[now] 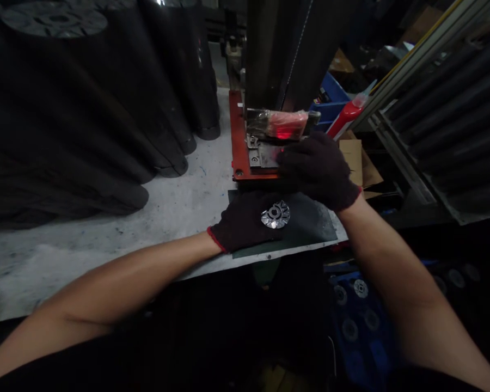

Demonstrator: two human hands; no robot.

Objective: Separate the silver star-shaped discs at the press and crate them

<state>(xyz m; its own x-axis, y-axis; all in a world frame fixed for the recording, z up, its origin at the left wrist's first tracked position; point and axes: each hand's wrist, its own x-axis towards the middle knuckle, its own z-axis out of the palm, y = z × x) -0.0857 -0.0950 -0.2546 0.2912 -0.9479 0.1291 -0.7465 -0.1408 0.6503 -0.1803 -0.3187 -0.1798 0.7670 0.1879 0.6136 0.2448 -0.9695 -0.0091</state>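
My left hand (pixel 247 222), in a dark glove with a red cuff, grips a round slotted metal disc (pixel 275 214). It holds the disc above a dark green mat (pixel 310 231) at the bench's front edge. My right hand (pixel 320 170), gloved the same way, reaches over the front of a machine fixture with an orange-red base (pixel 242 144). Its fingertips are dim and smeared near the fixture's metal plate (pixel 268 156), so what they hold, if anything, is hidden. A plastic-wrapped block (pixel 286 124) lit red sits just above that plate.
Tall dark cylinders (pixel 167 98) stand close together on the bench's left side. A red bottle (pixel 348 115) with a pointed nozzle and a blue bin (pixel 334 103) are behind my right hand. Below right, a blue tray (pixel 361 310) carries several similar discs. More dark rolls (pixel 453 103) lie on a rack.
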